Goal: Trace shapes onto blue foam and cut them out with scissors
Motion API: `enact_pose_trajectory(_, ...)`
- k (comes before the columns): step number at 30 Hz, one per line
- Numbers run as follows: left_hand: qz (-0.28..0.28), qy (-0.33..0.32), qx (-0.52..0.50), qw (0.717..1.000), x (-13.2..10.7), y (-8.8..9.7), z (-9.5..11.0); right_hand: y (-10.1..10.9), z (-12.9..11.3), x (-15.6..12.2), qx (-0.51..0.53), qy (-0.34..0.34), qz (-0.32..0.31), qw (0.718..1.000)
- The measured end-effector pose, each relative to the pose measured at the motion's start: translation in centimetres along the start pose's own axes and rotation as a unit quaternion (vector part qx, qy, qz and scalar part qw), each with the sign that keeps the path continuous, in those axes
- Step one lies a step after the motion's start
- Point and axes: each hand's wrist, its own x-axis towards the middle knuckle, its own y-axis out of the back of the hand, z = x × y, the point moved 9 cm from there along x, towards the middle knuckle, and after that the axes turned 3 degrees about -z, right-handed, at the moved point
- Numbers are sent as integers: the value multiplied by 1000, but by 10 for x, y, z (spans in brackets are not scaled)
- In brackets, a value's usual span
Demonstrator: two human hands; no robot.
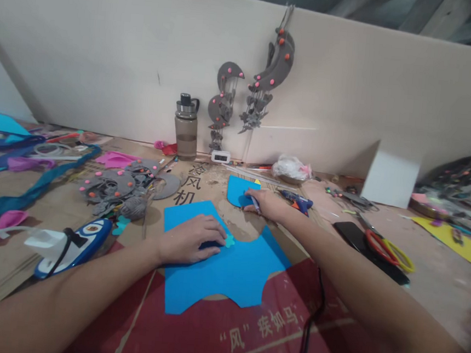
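Observation:
My left hand [191, 239] rests palm down on a large blue foam sheet [227, 272] with curved cut-outs, fingers curled, next to a small teal flower cut-out [230, 241]. My right hand [263, 202] reaches further out and is closed on a small pen-like thing [255, 202] whose tip touches a smaller blue foam piece [238, 191]. Both sheets lie on brown and red cardboard [213, 334].
A water bottle [186, 126] and grey moon decorations [225, 101] stand at the wall. Grey felt scraps [121, 186] and blue strips [23, 196] lie left, with a blue iron [76, 245]. A glue gun [297, 201], phone [357, 239] and scissors [386, 247] lie right.

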Motion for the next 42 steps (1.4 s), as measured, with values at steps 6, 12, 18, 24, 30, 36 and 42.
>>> enact_pose_trajectory(6, 1, 5, -3, 1000, 2, 2, 0, -2, -13, -18, -19, 36, 6, 999)
enact_pose_trajectory(12, -2, 8, -4, 1000, 2, 0, -1, 59, 17, -21, -8, -65, 174, 983)
enact_pose_trajectory(18, 5, 2, 1, 1000, 1, 0, 0, 131, 35, -46, 40, -108, 402, 908)
enact_pose_trajectory(24, 3, -3, 21, 1000, 0, -1, 1, 109, 20, -39, 20, -69, 350, 934)
enact_pose_trajectory(30, 4, -8, 26, 1000, 0, -1, 0, 11, -25, -23, -20, 2, 86, 996)
enact_pose_trajectory(36, -2, 0, 16, 1000, 0, -2, -1, -10, -33, -26, -44, 5, 39, 998)
enact_pose_trajectory(42, -1, 0, 9, 1000, 0, -2, -2, -2, -41, -22, -49, -28, 44, 997)
